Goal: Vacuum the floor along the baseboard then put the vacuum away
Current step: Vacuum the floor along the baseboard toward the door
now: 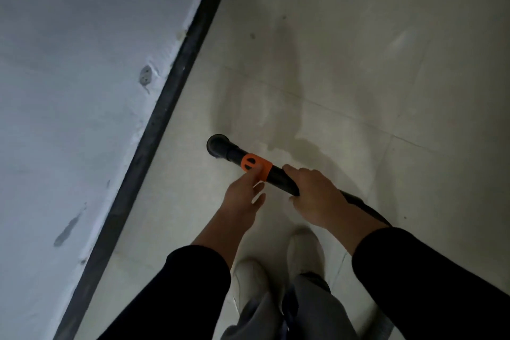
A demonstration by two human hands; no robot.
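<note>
In the head view, the vacuum tube (234,152) lay low over the floor (372,69), its round black nozzle (218,146) pointing far and left, near the black baseboard (154,124) but not touching it. The right hand (314,193) was curled round the tube's near part, where the hose (367,208) ran off to the near right. The left hand (244,193) rested a finger on the orange collar (255,167); its other fingers looked loose, and whether it pinched the collar could not be told.

The tube seemed rigid, smooth plastic and probably light, so a grip behind the collar would steer it well. The trailing hose was likely flexible and might drag or tug at the near end.

The wall (69,63) rose to the left of the baseboard, with a small fitting (146,78) and some scuffs on it. The person's pale shoes (251,281) stood just near the hands, close to the hose's likely path. A darker patch (306,143) marked the tile right of the nozzle; it could not be told whether it was wet or a shadow.
</note>
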